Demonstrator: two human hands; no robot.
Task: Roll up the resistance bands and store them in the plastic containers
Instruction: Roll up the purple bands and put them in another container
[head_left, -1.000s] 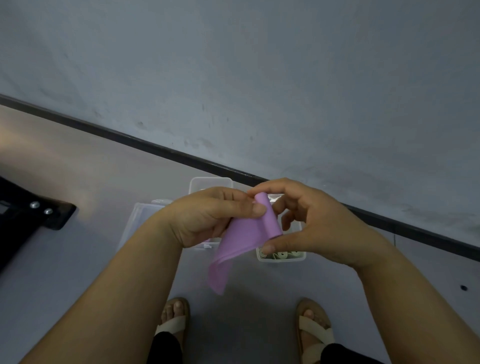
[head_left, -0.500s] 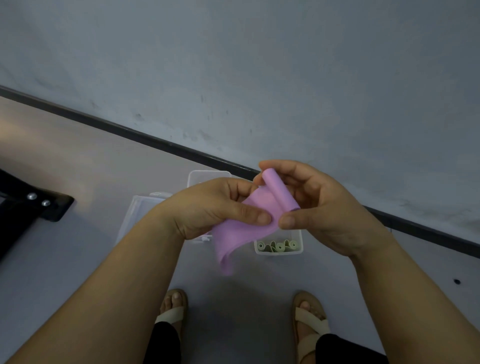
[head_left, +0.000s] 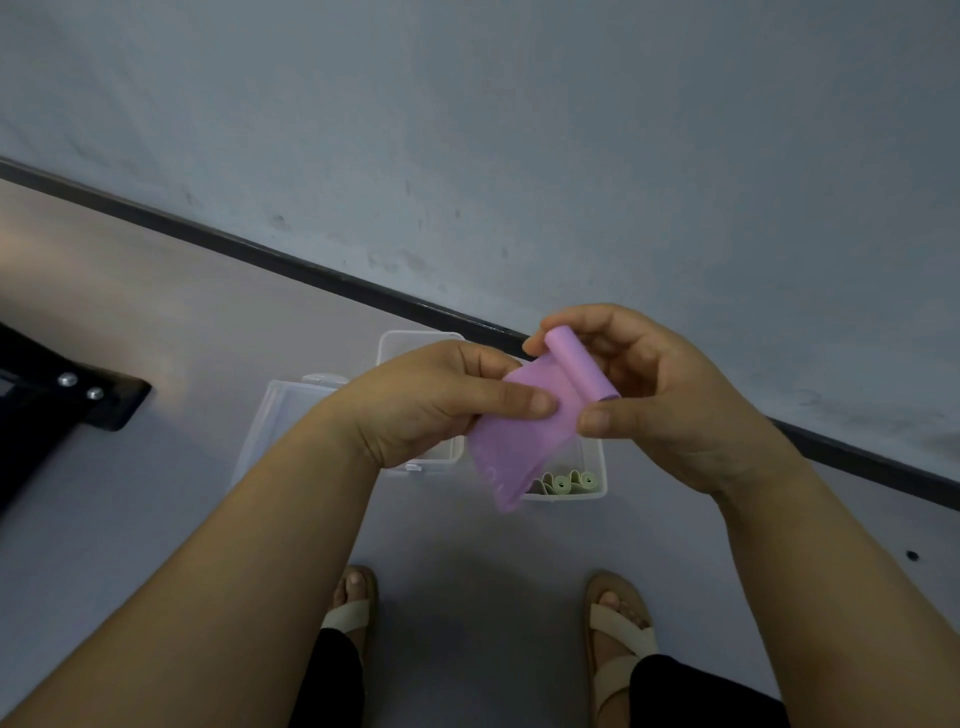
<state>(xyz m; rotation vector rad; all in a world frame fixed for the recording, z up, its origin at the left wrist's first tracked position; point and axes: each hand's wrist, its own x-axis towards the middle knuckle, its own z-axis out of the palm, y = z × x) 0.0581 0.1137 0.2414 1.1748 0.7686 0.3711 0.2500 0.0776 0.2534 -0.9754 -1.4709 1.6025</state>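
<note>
Hands are held close together over the floor: the left hand (head_left: 431, 400) is pinched on the flat part of a purple resistance band (head_left: 519, 436), thumb on top and fingers curled beneath, while the right hand (head_left: 665, 405) is curled round the band's rolled end, which is gripped between thumb and fingertips. A grey wall (head_left: 571, 130) is seen across the upper half and is met by the pale floor (head_left: 156, 493) along a dark baseboard (head_left: 218, 241). A black object with two bolts (head_left: 57, 410) is seen at the left edge. Clear plastic containers are set close together on the floor below the hands: an open tray (head_left: 280, 410) beside the left wrist, a second box (head_left: 410, 343) behind the left hand, and a third box (head_left: 596, 470) beneath the right hand. Pale sandals (head_left: 618, 631) are seen at the bottom. The band's loose tail is hung in front of the third box, in which small green rolled bands (head_left: 563, 484) are stood on end.
</note>
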